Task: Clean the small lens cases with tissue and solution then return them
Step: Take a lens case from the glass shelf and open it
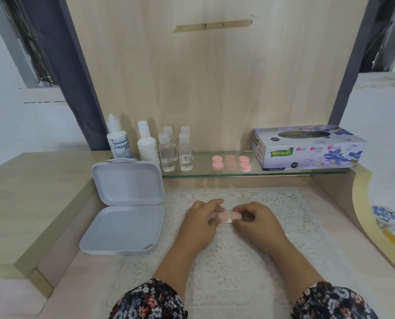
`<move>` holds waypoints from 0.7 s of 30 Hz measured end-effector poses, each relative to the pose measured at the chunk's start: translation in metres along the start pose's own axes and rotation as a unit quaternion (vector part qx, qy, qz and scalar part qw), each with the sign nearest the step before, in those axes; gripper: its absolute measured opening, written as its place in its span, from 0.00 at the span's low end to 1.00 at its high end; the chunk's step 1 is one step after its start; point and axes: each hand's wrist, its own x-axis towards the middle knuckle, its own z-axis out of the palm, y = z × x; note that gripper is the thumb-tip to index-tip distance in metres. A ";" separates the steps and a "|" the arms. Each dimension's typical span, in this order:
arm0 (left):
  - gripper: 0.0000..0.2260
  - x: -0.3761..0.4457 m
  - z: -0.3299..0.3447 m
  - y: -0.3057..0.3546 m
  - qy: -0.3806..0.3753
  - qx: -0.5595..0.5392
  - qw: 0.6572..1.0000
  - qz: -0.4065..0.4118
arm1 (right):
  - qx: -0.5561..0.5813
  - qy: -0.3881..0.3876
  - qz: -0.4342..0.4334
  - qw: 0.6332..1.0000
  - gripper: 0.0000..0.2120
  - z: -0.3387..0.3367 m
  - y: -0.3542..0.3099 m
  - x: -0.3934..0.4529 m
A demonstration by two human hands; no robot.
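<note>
Pink plastic, pale and matte: in the head view we see a small lens case (230, 217) with two round caps side by side, held low over the white lace mat (238, 268) at the middle of the desk. We note the left hand (201, 221) pinching its left cap and the right hand (256, 221) pinching its right cap, fingers curled on it from both sides. Fingertips cover the case's edges; a sliver of white shows beneath it, and we cannot tell whether that is tissue or part of the case.

On the glass shelf (284, 173) behind, three more pink lens cases (231, 162) lie in a row; the middle one looks paler, detail too blurred to read. Left of them stand four clear squat bottles (177, 150), two white solution bottles (132, 141), the leftmost label partly cut by the open lid of a grey hinged box (125, 203). The box has rounded corners and smooth plastic; a small dark object in its near corner is unidentifiable. A floral tissue box (307, 148) sits at the shelf's right end. Floral sleeves are cropped at the bottom edge.
</note>
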 end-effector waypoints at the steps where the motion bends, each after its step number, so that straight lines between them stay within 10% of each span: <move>1: 0.19 0.001 0.000 0.002 0.006 0.007 1.000 -0.007 | 0.002 0.001 0.003 1.000 0.08 0.000 0.000 0.000; 21: 0.20 -0.003 -0.002 0.007 -0.009 0.009 1.000 0.004 | 0.011 -0.004 0.012 1.000 0.09 -0.002 -0.002 -0.002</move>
